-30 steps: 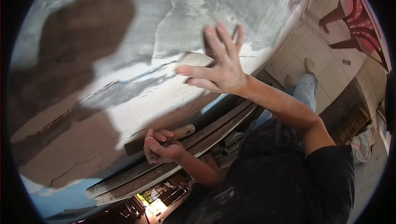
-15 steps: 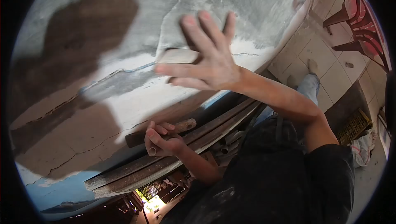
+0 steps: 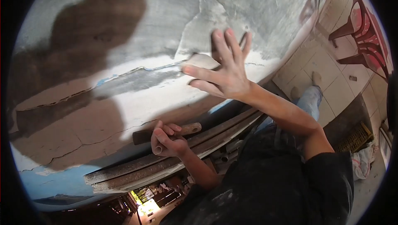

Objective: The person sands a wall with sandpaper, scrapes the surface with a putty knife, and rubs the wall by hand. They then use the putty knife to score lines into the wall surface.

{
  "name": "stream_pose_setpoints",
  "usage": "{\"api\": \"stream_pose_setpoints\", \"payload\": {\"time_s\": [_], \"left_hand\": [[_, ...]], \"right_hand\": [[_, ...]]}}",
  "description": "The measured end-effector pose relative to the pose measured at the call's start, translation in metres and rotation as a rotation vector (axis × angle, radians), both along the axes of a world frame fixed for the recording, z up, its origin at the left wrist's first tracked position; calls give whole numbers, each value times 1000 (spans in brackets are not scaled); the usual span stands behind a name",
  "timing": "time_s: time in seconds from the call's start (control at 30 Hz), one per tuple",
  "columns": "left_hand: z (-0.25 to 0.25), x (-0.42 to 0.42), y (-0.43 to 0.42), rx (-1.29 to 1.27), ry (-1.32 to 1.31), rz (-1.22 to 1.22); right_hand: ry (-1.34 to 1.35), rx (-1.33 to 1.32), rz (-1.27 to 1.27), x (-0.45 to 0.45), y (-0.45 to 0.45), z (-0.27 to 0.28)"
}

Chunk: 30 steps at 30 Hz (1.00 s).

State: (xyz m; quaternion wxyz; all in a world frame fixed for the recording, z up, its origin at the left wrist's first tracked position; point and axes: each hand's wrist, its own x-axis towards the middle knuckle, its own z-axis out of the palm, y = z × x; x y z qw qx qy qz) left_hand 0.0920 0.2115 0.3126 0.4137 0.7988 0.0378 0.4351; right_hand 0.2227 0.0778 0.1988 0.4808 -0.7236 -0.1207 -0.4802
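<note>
- My right hand (image 3: 234, 80) was against the cracked wall (image 3: 157, 18), its fingers (image 3: 224, 51) open and widely spread.
- A pale, flat piece (image 3: 203, 61) lay against the wall beside my right index finger, partly hidden; I could not tell how firmly the fingers pressed it.
- Lower down, near the wall, the fingers of my left hand (image 3: 169, 142) were curled closed, gripping a wooden handle (image 3: 191, 129).
- A dark, flat end (image 3: 142, 137) stuck out on the other side of that hand.
- The round end of a second rod-like piece (image 3: 157, 149) showed from the same grip.
- A crack (image 3: 143, 68) ran along the edge of a whitish band, with bits of blue along it.
- Long, dusty bars (image 3: 137, 168) lay side by side just below my left hand.
- Off to my right were the tiled floor (image 3: 333, 86), red chairs (image 3: 365, 32) and a yellow crate (image 3: 355, 139).
</note>
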Motion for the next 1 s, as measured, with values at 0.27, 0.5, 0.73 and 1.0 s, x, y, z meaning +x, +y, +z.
{"api": "stream_pose_setpoints", "payload": {"time_s": [0.27,0.5,0.73,1.0], "left_hand": [[1,2,-11,15,9,60],[-1,8,-15,-7,-33,76],[-3,5,-9,4,-20,66],[-6,5,-5,39,-22,85]], "right_hand": [[-82,171,25,17,-4,55],[-114,155,11,22,-7,67],[-35,101,26,9,-13,21],[-116,238,-66,6,-11,22]]}}
